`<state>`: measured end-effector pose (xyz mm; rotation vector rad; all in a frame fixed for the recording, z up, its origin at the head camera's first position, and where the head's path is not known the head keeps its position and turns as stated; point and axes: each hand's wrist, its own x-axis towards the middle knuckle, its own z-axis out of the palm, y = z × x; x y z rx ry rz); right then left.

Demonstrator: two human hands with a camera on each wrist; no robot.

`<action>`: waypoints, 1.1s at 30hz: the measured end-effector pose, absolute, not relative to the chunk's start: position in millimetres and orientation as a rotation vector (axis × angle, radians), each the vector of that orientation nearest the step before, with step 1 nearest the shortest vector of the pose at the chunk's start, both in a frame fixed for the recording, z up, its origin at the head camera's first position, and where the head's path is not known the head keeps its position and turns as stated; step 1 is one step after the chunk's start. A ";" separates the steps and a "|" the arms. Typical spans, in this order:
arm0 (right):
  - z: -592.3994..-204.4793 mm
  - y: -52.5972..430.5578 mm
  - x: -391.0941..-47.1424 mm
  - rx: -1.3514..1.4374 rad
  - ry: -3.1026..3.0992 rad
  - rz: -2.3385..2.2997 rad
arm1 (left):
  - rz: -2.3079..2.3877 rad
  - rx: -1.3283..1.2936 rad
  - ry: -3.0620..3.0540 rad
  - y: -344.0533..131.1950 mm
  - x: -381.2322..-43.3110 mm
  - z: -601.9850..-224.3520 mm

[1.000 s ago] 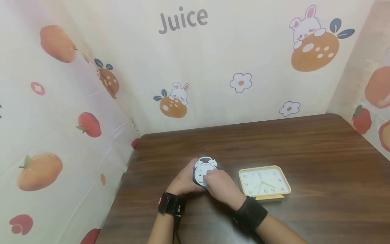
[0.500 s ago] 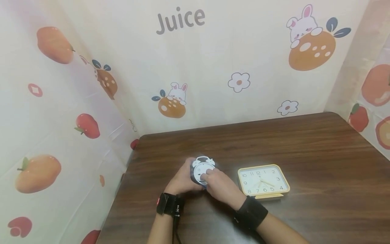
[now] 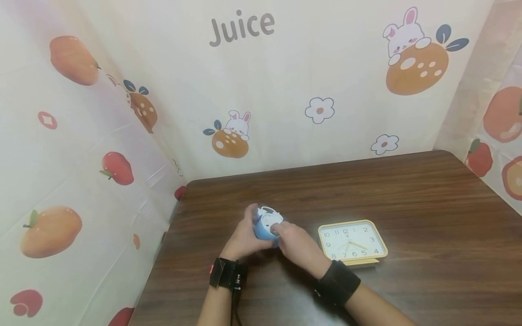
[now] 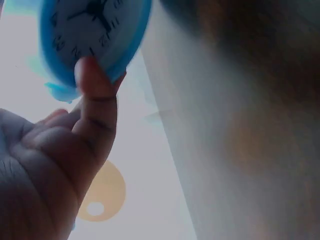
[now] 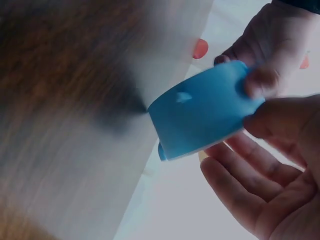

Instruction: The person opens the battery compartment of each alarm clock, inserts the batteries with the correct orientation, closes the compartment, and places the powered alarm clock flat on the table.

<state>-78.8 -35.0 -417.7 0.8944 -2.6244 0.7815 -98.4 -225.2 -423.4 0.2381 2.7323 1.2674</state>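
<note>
A small blue alarm clock (image 3: pixel 263 232) is held up over the table between both hands. Its white back, with bells and a handle, tilts toward the head view; its numbered dial (image 4: pixel 92 30) shows in the left wrist view. My left hand (image 3: pixel 244 237) grips the clock by its rim, thumb on one side and fingers on the other. My right hand (image 3: pixel 299 249) has thumb and fingertips at the clock's back; in the right wrist view the thumb (image 5: pixel 265 120) meets the edge of the blue case (image 5: pixel 195 110). What exactly the right fingertips touch is partly hidden.
A yellow-framed rectangular clock (image 3: pixel 352 242) stands on the dark wood table (image 3: pixel 428 203), right of the hands. Fruit-printed sheeting (image 3: pixel 277 81) lines the back and sides. Black bands circle both wrists, and a cable (image 3: pixel 234 303) runs from the left one.
The alarm clock has tilted in my hands: its white back faced the head view before, and now its blue side shows too. The left fingers have shifted around it.
</note>
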 end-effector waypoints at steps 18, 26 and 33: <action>-425.0 -32.2 -83.4 0.690 -2.676 1.316 | 1.206 0.321 2.828 -215.2 -97.0 -424.8; -424.4 -33.7 -82.8 0.433 -2.715 1.688 | 1.085 0.438 2.967 -206.4 -98.7 -421.6; -425.0 -35.1 -82.1 0.334 -2.731 1.658 | 1.051 0.457 2.901 -212.0 -95.9 -421.3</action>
